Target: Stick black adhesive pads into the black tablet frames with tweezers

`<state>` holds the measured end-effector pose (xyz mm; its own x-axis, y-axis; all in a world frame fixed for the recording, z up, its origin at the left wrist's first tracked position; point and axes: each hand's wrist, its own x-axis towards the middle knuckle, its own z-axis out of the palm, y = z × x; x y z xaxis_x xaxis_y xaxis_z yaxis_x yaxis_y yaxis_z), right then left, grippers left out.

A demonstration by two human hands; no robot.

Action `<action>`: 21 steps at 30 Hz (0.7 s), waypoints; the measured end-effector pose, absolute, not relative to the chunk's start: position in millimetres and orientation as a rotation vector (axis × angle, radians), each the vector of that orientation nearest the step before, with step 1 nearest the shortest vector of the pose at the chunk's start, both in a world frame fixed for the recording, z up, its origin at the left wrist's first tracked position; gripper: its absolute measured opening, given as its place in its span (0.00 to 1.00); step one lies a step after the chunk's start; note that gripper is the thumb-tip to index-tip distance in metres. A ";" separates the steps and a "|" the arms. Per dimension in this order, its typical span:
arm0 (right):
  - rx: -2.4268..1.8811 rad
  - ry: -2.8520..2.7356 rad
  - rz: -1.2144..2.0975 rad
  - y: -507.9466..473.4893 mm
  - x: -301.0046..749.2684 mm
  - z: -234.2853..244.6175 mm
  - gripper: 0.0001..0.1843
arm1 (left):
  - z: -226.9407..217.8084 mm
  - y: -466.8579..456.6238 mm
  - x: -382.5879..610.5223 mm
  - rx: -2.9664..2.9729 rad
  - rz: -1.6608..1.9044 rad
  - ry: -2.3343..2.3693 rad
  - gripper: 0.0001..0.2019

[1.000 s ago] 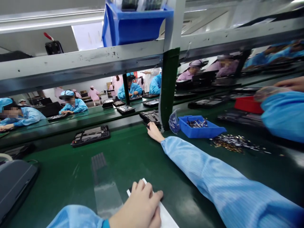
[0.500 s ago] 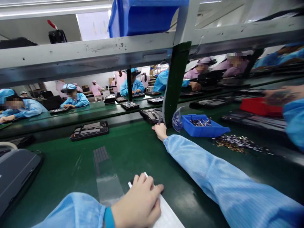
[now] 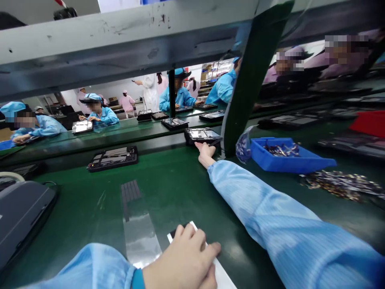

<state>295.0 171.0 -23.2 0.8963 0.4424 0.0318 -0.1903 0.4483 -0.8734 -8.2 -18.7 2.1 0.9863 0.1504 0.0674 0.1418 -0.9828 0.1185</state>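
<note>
My right hand (image 3: 205, 154) reaches across the green conveyor belt (image 3: 168, 192), its fingertips at the front edge of a black fixture tray (image 3: 202, 135) with a shiny top. My left hand (image 3: 183, 259) lies at the bottom of the view, pressing on a white paper strip (image 3: 221, 273). A small black item (image 3: 174, 232) shows from under its fingers, mostly hidden. Whether my left hand grips the strip or only rests on it, I cannot tell.
A blue bin (image 3: 288, 156) of small parts stands beyond my right forearm, with a loose pile of parts (image 3: 339, 184) beside it. A grey device (image 3: 21, 212) sits at the left. A low metal crossbar (image 3: 120, 44) spans the view, and seated co-workers (image 3: 180, 94) work beyond it.
My view has turned and tilted, so the blue bin sits further right. The fixture tray's top now shines. The tattooed hand at the right has left the view. My hands stay in place.
</note>
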 end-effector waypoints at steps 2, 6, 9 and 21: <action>-1.052 -0.216 0.427 173.1 292.7 -17.2 0.12 | 2.7 -19.7 -8.6 3.019 0.107 0.220 0.16; -1.073 -0.202 0.491 167.5 287.0 -6.7 0.21 | 4.8 -20.6 -9.5 3.011 0.098 0.213 0.16; -1.077 -0.236 0.522 158.8 279.1 -2.5 0.24 | 5.6 -20.3 -9.4 3.012 0.110 0.214 0.16; -1.199 -0.603 0.839 69.5 201.7 -4.9 0.27 | 6.3 -14.2 -6.7 3.018 0.132 0.158 0.16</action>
